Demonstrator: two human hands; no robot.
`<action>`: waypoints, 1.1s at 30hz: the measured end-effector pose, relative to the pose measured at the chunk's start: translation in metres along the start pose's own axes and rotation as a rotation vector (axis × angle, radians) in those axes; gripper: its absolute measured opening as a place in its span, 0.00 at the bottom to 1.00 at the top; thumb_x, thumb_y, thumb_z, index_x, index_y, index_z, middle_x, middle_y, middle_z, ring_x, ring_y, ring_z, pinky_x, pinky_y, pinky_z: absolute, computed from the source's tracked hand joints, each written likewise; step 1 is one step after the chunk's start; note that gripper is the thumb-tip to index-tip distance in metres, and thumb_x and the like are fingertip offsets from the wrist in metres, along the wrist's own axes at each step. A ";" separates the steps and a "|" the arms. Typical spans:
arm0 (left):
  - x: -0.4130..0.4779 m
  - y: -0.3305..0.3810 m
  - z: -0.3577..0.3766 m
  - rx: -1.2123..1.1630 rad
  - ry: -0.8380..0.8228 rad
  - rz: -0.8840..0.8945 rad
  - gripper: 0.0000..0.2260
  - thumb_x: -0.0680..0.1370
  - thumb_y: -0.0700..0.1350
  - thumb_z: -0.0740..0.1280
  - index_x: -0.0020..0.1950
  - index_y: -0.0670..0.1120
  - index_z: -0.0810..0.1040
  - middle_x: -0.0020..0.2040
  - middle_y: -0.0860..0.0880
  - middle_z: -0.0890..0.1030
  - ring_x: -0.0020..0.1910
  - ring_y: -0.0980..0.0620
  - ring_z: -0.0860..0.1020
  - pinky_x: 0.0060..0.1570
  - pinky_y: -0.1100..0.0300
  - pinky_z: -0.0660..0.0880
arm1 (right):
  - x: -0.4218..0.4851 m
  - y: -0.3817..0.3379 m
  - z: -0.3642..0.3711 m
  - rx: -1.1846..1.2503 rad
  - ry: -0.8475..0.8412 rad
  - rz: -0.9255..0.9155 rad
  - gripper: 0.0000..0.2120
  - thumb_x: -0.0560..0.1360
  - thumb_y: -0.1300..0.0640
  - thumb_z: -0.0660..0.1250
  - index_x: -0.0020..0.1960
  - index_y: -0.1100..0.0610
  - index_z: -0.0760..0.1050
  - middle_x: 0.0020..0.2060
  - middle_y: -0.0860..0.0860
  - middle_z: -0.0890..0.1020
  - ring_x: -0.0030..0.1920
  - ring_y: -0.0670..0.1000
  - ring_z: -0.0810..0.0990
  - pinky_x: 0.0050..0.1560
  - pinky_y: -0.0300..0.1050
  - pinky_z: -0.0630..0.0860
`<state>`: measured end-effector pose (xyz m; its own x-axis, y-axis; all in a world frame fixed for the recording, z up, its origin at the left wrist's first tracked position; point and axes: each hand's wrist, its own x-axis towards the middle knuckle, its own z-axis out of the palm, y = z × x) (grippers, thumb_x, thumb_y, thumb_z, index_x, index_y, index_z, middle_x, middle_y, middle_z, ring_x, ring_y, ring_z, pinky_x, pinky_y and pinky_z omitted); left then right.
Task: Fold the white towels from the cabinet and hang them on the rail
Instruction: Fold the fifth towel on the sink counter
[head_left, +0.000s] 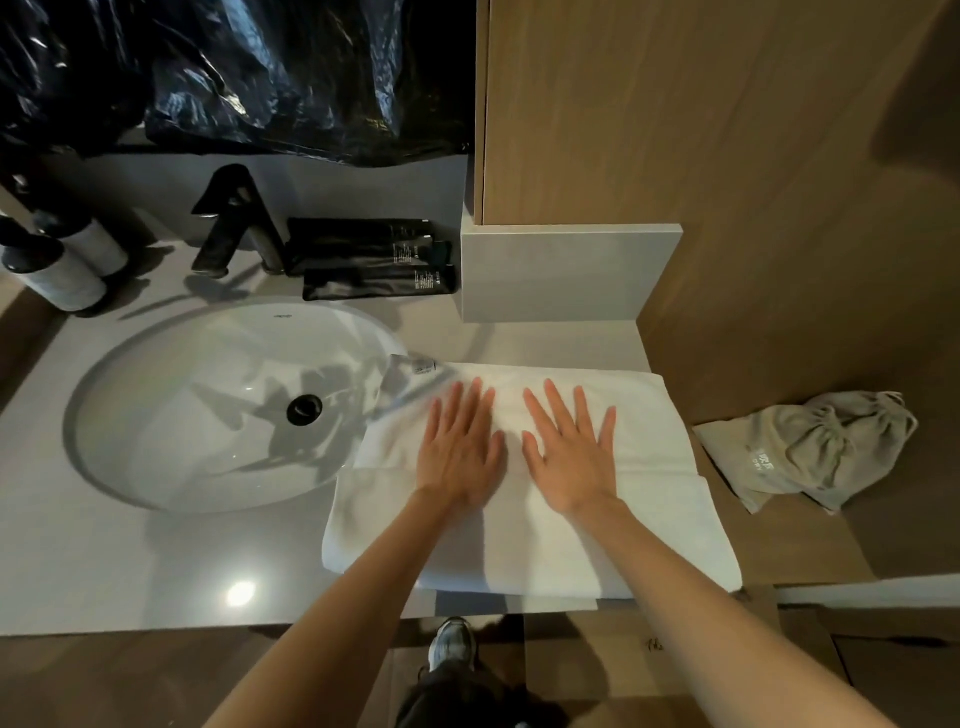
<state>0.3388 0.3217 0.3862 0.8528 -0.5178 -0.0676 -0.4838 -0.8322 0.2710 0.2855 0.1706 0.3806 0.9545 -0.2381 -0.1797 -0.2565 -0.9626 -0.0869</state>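
Observation:
A white towel lies folded on the pale countertop, to the right of the sink. Its upper layer is doubled over the lower one, and its left edge reaches over the basin rim. My left hand rests flat on the towel's middle, fingers spread and pointing away from me. My right hand lies flat beside it, palm down, also spread. Neither hand grips the cloth. No rail or cabinet interior is in view.
An oval white sink with a black drain fills the counter's left. Behind it stand a black faucet, black toiletry tubes and two bottles. A grey drawstring bag lies right of the towel. A wooden panel rises behind.

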 end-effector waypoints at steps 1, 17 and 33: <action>0.004 -0.007 0.001 0.010 -0.023 -0.036 0.29 0.78 0.61 0.38 0.79 0.53 0.44 0.79 0.49 0.41 0.76 0.49 0.35 0.73 0.49 0.33 | 0.002 0.006 0.000 -0.008 0.003 0.002 0.33 0.73 0.33 0.26 0.76 0.39 0.33 0.77 0.44 0.35 0.77 0.57 0.33 0.72 0.66 0.33; -0.006 -0.050 -0.034 0.118 -0.109 -0.251 0.25 0.82 0.60 0.46 0.78 0.59 0.43 0.78 0.41 0.38 0.76 0.39 0.38 0.74 0.41 0.40 | -0.010 0.072 -0.042 0.087 -0.099 0.054 0.28 0.81 0.40 0.48 0.78 0.40 0.40 0.78 0.49 0.39 0.77 0.57 0.33 0.72 0.68 0.36; -0.135 -0.058 -0.003 0.109 -0.027 0.082 0.28 0.77 0.69 0.36 0.76 0.65 0.43 0.79 0.50 0.38 0.77 0.45 0.35 0.74 0.40 0.40 | -0.134 0.083 -0.008 -0.065 -0.179 -0.244 0.36 0.71 0.22 0.46 0.71 0.29 0.30 0.73 0.39 0.27 0.71 0.63 0.23 0.65 0.75 0.29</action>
<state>0.2528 0.4405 0.3825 0.8049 -0.5885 -0.0759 -0.5710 -0.8030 0.1709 0.1372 0.1212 0.4051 0.9432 0.0220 -0.3314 -0.0074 -0.9962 -0.0872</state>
